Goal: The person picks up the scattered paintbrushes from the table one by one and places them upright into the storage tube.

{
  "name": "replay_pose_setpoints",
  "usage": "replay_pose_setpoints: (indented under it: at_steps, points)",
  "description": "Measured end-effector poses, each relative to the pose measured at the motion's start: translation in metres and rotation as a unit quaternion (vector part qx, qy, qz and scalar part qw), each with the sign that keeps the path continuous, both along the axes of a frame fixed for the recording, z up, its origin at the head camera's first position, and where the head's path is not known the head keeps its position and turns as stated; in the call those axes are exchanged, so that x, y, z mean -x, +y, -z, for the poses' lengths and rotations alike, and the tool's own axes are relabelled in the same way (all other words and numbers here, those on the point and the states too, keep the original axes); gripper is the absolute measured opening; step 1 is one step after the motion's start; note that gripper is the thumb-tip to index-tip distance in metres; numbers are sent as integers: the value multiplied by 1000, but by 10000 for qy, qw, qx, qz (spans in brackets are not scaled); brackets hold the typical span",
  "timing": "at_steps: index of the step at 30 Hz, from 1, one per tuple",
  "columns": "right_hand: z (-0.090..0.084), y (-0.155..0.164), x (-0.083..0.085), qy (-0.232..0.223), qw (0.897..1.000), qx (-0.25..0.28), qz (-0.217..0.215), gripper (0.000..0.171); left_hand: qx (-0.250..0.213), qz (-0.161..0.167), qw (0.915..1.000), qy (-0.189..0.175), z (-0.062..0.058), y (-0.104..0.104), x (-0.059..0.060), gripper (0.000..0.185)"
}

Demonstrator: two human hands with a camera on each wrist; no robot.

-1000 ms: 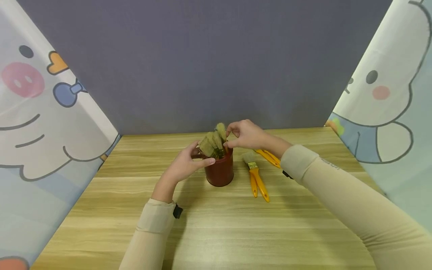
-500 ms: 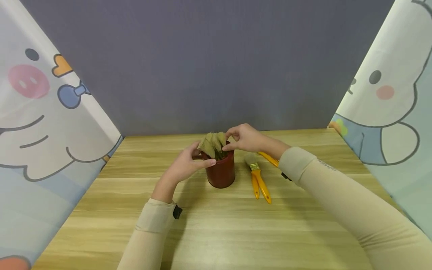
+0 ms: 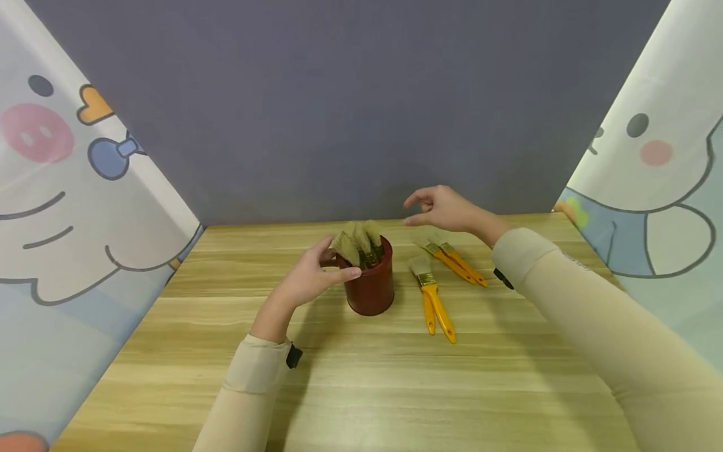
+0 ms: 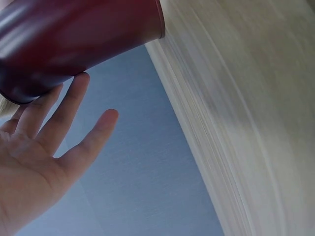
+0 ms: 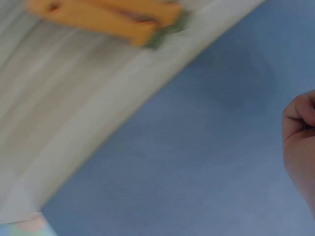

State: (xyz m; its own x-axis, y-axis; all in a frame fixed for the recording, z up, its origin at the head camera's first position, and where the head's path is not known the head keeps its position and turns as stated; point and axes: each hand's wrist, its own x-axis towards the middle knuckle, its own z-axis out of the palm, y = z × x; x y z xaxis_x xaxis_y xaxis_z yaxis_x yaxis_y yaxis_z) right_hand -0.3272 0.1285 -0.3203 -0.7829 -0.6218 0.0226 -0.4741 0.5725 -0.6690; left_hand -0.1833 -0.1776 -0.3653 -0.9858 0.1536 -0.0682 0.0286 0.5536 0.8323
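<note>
A dark red cylindrical can (image 3: 369, 292) stands upright on the table, with several paintbrushes (image 3: 358, 242) in it, bristles up. My left hand (image 3: 312, 274) holds the can at its rim, thumb across the front and fingers round the far left side. In the left wrist view, fingertips touch the wall of the can (image 4: 83, 34), while one finger points away from it. My right hand (image 3: 443, 208) hovers in the air behind and to the right of the can, fingers loosely bent and nothing in them. In the right wrist view only part of that hand (image 5: 301, 142) shows.
Right of the can lie two paintbrushes with orange handles (image 3: 439, 311), one partly over the other. Two more paintbrushes (image 3: 460, 267) lie farther back to the right. A grey panel (image 3: 361, 125) rises behind the wooden table (image 3: 361, 389), with cartoon-printed sheets on both sides.
My right hand has let go of a paintbrush, which now sits lower in the can, and has moved up and right. My left hand has stayed on the can.
</note>
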Motion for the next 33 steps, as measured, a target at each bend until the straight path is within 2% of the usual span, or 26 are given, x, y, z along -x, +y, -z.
replay_pose_setpoints:
  at_steps: [4, 7, 16, 20, 27, 33]
  points:
    - [23, 22, 16, 73, 9985, -374, 400, 48, 94, -33, 9999, -63, -2, -1, -1, 113]
    - [41, 37, 24, 74, 9965, -642, 522, 51, 137, -60, 9998, -104, -3, -1, -2, 117]
    - [74, 62, 34, -262, 9936, -970, 521, 55, 116, -62, 9999, -40, -4, 0, -3, 113]
    - [85, 69, 33, -420, 9922, -1056, 502, 58, 108, -66, 9999, -59, -3, 0, -4, 112]
    - [96, 80, 31, -1066, 9901, -695, 601, 67, 64, 60, 10000, -19, -5, -2, -3, 109]
    - [97, 79, 29, -1112, 9884, -838, 612, 63, 60, 196, 9998, -45, -7, -1, -3, 106]
